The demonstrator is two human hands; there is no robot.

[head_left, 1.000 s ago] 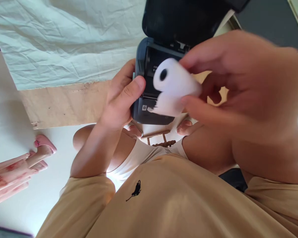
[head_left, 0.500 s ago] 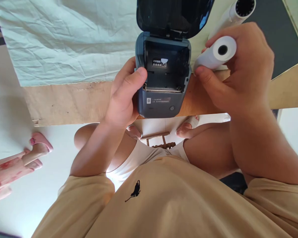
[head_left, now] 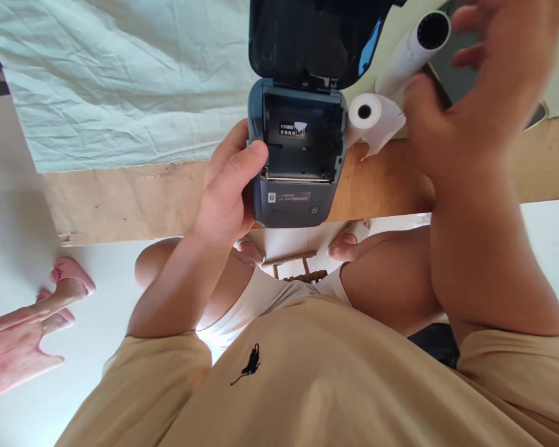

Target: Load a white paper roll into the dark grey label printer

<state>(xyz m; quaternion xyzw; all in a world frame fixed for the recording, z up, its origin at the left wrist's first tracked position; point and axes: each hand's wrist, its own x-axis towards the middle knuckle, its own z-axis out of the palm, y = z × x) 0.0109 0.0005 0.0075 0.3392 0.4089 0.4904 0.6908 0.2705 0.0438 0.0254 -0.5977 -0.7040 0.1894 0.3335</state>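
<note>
My left hand (head_left: 230,177) grips the left side of a dark blue-grey label printer (head_left: 291,208), its thumb over the rim. The printer's glossy black lid (head_left: 307,40) is raised, and no roll sits in the paper bay. Right of the printer lies a small white paper roll (head_left: 370,115) with its loose end unrolled. A larger white roll (head_left: 412,53) with a black toothed core lies behind it. My right hand (head_left: 484,99) is empty, fingers apart, over a dark flat object (head_left: 461,77) to the right of the rolls.
A pale green cloth (head_left: 130,81) covers the back of the wooden table (head_left: 144,202), whose bare front edge shows. A wooden stool or rung (head_left: 291,257) is below, between my legs. At the lower left another person's leg and pink slipper (head_left: 72,273) are visible.
My right hand has let go of the small paper roll and moved up and right. The roll now lies beside the printer with its end loose. The printer appears slightly lower and further left.
</note>
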